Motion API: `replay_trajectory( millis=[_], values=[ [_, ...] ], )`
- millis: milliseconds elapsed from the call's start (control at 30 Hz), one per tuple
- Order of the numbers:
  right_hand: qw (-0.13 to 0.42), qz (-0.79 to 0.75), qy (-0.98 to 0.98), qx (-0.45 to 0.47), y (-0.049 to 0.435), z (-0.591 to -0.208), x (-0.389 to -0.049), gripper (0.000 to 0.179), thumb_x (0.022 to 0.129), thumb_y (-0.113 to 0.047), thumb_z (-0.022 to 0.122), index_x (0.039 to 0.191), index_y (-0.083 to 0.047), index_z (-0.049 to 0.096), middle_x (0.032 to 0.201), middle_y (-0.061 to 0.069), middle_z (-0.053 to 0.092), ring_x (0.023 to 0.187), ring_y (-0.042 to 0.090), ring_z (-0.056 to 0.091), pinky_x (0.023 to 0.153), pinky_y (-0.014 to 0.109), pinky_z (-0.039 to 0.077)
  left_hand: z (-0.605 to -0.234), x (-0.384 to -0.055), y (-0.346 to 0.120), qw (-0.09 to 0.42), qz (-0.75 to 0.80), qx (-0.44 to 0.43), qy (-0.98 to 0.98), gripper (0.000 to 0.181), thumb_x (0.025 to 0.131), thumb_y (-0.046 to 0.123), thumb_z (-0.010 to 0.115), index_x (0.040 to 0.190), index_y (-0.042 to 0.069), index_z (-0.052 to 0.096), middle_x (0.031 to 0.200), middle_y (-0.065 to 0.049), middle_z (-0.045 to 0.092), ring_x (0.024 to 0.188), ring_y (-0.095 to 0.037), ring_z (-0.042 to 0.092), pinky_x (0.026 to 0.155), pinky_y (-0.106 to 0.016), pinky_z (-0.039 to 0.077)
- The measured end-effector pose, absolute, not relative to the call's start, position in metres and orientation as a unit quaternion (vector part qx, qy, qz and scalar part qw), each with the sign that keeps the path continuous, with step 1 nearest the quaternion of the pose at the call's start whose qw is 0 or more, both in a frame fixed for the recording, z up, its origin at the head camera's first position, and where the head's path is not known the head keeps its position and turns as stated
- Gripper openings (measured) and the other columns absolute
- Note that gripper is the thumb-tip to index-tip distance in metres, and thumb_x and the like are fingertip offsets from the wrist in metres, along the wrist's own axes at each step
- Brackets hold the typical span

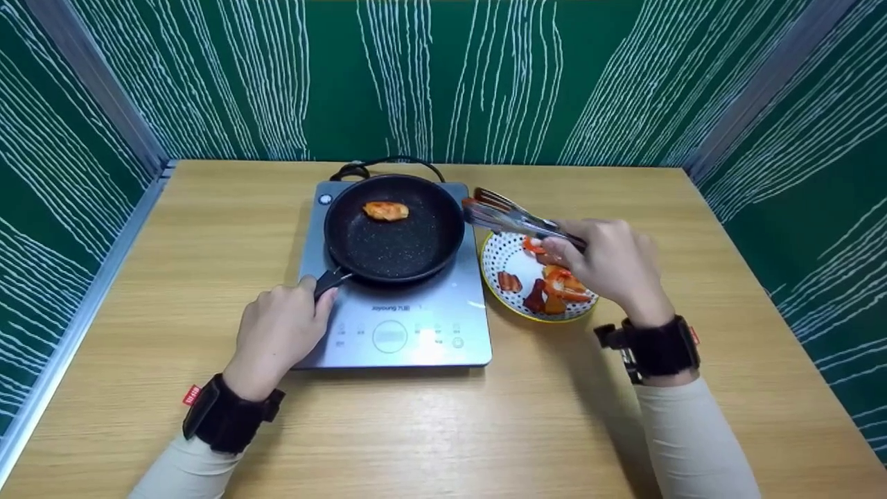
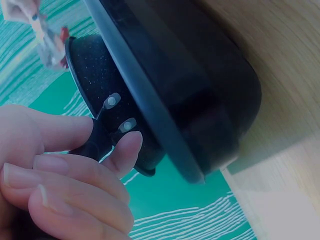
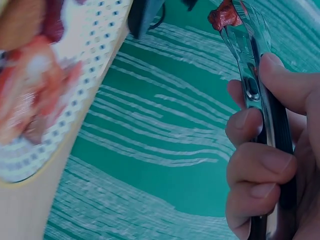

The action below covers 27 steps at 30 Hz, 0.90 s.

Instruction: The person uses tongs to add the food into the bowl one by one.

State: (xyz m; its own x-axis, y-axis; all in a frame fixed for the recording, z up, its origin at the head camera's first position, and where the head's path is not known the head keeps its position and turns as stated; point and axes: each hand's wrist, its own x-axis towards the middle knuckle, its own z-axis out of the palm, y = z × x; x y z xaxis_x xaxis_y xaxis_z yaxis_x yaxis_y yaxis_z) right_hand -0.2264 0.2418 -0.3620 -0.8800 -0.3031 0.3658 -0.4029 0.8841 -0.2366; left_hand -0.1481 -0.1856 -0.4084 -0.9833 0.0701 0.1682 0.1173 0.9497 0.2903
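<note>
My left hand grips the black handle of a frying pan. The pan sits on an induction cooker, with one browned piece of meat lying near its far left side. My right hand holds metal tongs beside the pan's right rim, above the plate. Between the tong tips is a small dark-red piece of food, its kind unclear. Below, a white dotted plate with a yellow rim bears several red, orange and brown food pieces.
The cooker's black cable loops behind it on the wooden table. Green walls with white streaks enclose the back and sides.
</note>
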Motion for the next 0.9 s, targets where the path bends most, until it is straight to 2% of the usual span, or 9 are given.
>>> replay_trajectory(
  millis=[167,300,433,567,700,900],
  values=[
    [0.172,0.124,-0.952,0.220,0.218,-0.349,-0.237,0.036,0.104,-0.048,0.067,0.120,-0.019,0.081,0.068,-0.001,0.065,0.049,0.017,0.045,0.046,0.033,0.028,-0.409,-0.148,-0.186,0.077,-0.151,-0.043,-0.985,0.037,0.109,0.035,0.059,0.090,0.003,0.059,0.066,-0.009,0.052,0.057,-0.028,0.053,0.050,-0.038,0.032],
    [0.183,0.086,-0.951,0.234,0.199,-0.347,-0.246,0.037,0.102,-0.049,0.069,0.126,-0.021,0.079,0.070,0.003,0.063,0.048,0.019,0.043,0.045,0.034,0.027,-0.409,-0.148,-0.186,0.077,-0.152,-0.041,-0.985,0.037,0.109,0.034,0.059,0.090,0.002,0.060,0.066,-0.009,0.051,0.057,-0.028,0.052,0.050,-0.038,0.032],
    [0.184,0.055,-0.952,0.237,0.185,-0.350,-0.255,0.033,0.102,-0.049,0.070,0.113,-0.020,0.079,0.067,0.002,0.055,0.052,0.021,0.044,0.045,0.036,0.027,-0.408,-0.148,-0.185,0.078,-0.152,-0.044,-0.984,0.037,0.109,0.034,0.059,0.091,0.002,0.060,0.066,-0.008,0.051,0.056,-0.027,0.052,0.049,-0.037,0.031],
    [0.182,0.033,-0.954,0.235,0.176,-0.354,-0.265,0.031,0.101,-0.049,0.071,0.099,-0.019,0.074,0.067,0.002,0.053,0.055,0.024,0.047,0.046,0.039,0.031,-0.408,-0.148,-0.185,0.083,-0.149,-0.044,-0.984,0.038,0.109,0.035,0.059,0.091,0.001,0.061,0.066,-0.010,0.052,0.056,-0.029,0.053,0.049,-0.039,0.033],
    [0.178,0.024,-0.955,0.235,0.169,-0.358,-0.272,0.031,0.100,-0.050,0.071,0.096,-0.019,0.074,0.067,0.003,0.055,0.057,0.025,0.049,0.046,0.042,0.036,-0.409,-0.148,-0.185,0.090,-0.147,-0.046,-0.984,0.038,0.108,0.035,0.060,0.091,0.001,0.062,0.066,-0.011,0.054,0.056,-0.032,0.054,0.049,-0.042,0.035],
    [0.172,0.002,-0.956,0.237,0.158,-0.361,-0.277,0.033,0.102,-0.049,0.069,0.097,-0.017,0.075,0.067,0.003,0.055,0.056,0.024,0.047,0.045,0.042,0.037,-0.410,-0.148,-0.186,0.092,-0.147,-0.048,-0.984,0.038,0.108,0.035,0.060,0.090,0.001,0.061,0.066,-0.012,0.054,0.055,-0.032,0.054,0.048,-0.043,0.036]
  ],
)
